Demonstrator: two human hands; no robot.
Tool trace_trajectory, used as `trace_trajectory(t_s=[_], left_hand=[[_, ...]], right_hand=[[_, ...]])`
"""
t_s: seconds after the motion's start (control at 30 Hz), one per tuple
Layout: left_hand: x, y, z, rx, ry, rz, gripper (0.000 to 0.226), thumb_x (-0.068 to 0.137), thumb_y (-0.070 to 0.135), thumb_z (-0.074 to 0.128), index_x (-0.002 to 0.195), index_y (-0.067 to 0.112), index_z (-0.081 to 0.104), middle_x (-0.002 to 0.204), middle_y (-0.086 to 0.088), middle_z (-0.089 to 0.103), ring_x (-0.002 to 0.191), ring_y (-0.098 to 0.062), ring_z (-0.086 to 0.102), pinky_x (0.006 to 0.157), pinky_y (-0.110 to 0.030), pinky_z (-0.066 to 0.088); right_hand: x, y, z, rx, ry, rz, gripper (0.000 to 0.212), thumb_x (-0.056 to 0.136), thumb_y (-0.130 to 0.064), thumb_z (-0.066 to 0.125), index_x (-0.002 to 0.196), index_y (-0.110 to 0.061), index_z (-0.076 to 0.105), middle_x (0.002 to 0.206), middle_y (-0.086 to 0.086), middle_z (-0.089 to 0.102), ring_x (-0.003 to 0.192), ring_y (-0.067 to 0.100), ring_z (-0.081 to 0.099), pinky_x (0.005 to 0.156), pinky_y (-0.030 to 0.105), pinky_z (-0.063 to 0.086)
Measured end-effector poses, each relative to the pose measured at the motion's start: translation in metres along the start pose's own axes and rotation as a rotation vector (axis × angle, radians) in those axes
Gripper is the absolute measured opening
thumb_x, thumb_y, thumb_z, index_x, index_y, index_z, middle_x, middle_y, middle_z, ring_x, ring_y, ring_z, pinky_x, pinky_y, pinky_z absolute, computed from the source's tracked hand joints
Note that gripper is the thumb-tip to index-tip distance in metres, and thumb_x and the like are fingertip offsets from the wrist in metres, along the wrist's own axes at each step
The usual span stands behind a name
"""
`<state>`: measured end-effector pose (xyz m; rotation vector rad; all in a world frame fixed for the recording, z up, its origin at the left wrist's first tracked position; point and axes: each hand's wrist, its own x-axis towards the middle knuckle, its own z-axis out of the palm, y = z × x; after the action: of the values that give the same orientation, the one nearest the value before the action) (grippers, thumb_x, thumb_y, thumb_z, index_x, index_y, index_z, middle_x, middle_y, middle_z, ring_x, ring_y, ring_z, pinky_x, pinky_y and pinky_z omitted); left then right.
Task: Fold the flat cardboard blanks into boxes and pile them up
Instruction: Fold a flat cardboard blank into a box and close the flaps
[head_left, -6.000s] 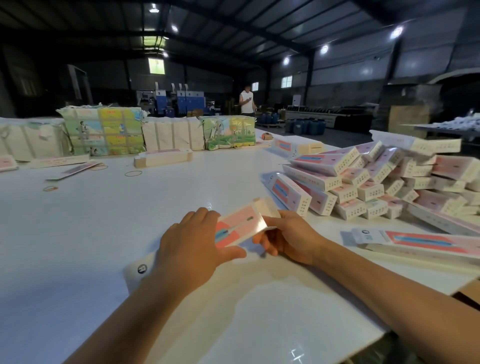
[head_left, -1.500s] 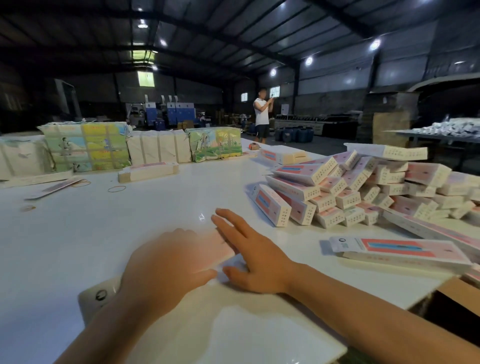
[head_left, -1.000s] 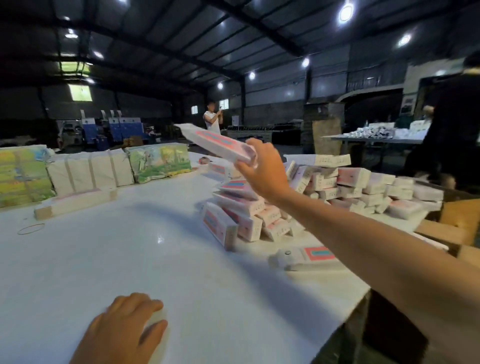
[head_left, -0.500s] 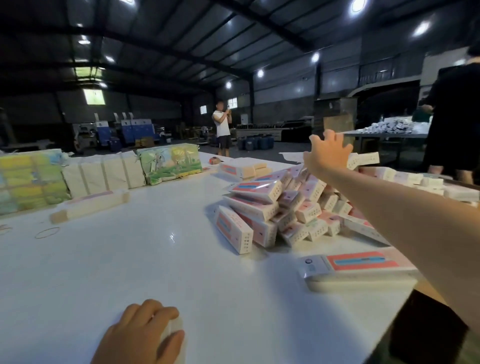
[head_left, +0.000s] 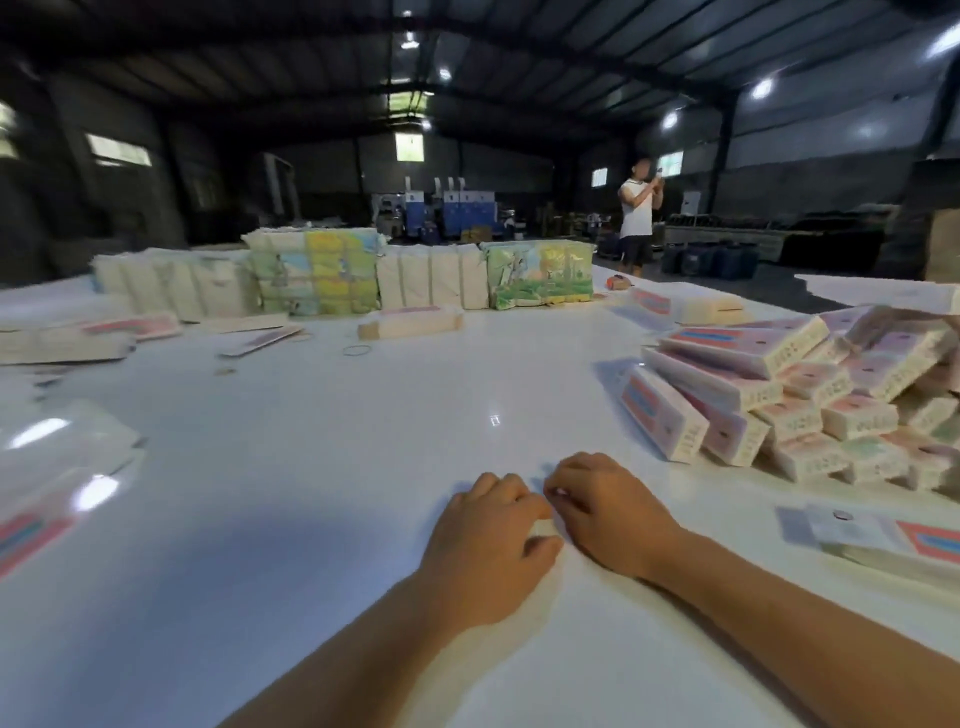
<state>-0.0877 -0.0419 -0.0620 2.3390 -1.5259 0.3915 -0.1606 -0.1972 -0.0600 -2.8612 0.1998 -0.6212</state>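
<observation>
Both hands lie side by side on the white table (head_left: 311, 467) near its front edge. My left hand (head_left: 483, 551) has its fingers curled over a flat white blank (head_left: 543, 526). Only a sliver of the blank shows, between index finger and thumb. My right hand (head_left: 608, 514) sits just to the right, its bent fingertips touching down at that same spot and holding nothing I can see. A pile of folded pink-and-white boxes (head_left: 779, 395) stands at the right. A stack of flat blanks (head_left: 893, 540) lies near the right edge.
More flat blanks (head_left: 52, 467) lie at the left edge. Wrapped bundles (head_left: 317, 270) line the back of the table, with a loose box (head_left: 410, 322) and a rubber band (head_left: 357, 350) in front. A person (head_left: 638, 213) stands beyond the table.
My right hand carried a folded box up to the pile, let it go, then came back beside my left hand. My view swung from the pile back to the table's middle.
</observation>
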Motion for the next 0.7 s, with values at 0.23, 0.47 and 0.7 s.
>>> trace_trajectory(t_s=[0.23,0.47,0.7], left_hand=[[-0.004,-0.059,-0.057,-0.135,-0.078,-0.351,0.043,0.090,0.044,0.053,0.130,0.027,0.049,0.134,0.003,0.045,0.123,-0.018,0.042,0.102,-0.037,0.036],[-0.100,-0.206,-0.152,0.366,-0.124,-1.016,0.061,0.080,0.053,0.060,0.129,0.020,0.044,0.132,-0.008,0.040,0.124,-0.029,0.036,0.091,-0.040,0.034],[-0.157,-0.257,-0.160,0.388,-0.242,-1.275,0.101,0.063,0.072,0.066,0.139,0.018,0.027,0.137,-0.013,0.035,0.127,-0.032,0.033,0.098,-0.044,0.034]], right_hand=[[0.000,0.004,0.001,0.051,0.045,-0.048,0.012,0.085,-0.008,0.064,0.087,-0.015,0.074,0.097,0.003,0.068,0.095,0.025,0.063,0.080,0.030,0.044],[0.006,0.019,0.013,0.054,0.045,-0.054,0.018,0.075,0.002,0.071,0.081,-0.015,0.074,0.093,0.005,0.070,0.088,0.032,0.067,0.078,0.028,0.047],[0.009,0.026,0.015,0.045,-0.009,-0.028,0.028,0.071,0.007,0.072,0.085,-0.017,0.074,0.093,0.005,0.070,0.081,0.031,0.066,0.079,0.021,0.039]])
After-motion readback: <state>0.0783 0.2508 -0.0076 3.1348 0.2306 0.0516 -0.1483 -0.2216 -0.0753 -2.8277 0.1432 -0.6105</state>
